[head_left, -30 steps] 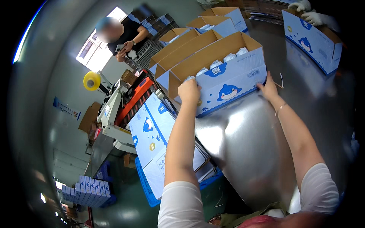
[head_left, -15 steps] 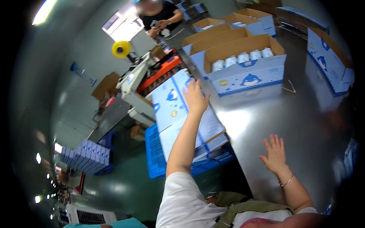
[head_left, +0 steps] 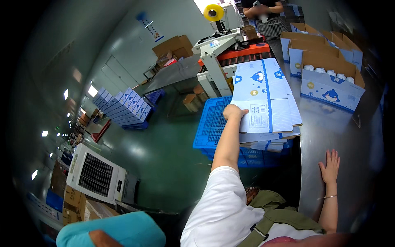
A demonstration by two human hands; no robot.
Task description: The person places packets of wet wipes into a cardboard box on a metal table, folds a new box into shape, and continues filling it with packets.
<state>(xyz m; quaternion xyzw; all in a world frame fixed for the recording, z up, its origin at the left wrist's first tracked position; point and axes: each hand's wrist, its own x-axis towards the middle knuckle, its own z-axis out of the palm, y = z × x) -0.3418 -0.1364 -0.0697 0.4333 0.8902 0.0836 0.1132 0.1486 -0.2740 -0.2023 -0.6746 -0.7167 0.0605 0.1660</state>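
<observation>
Flattened blue-and-white cartons [head_left: 255,88] with a whale print lie in a stack on a blue plastic crate [head_left: 210,127]. My left hand [head_left: 233,112] is closed on the near left edge of the top flattened carton, thumb above and fingers out of sight around the edge. On the metal table [head_left: 317,131] to the right, my right hand [head_left: 330,168] rests with fingers spread and holds nothing. Beyond it stands an open carton [head_left: 329,92] with several white wrapped items showing inside.
More open cartons [head_left: 312,45] stand farther back on the table. A carton-sealing machine with a yellow tape roll [head_left: 213,12] is beyond the crate, near a co-worker [head_left: 263,12]. Left are stacked cartons [head_left: 123,108] on a blue pallet and an air cooler [head_left: 96,173].
The view has swung left. My left hand has moved from the far right part of the flattened carton to its near left edge and closed there. My right hand stays spread on the table.
</observation>
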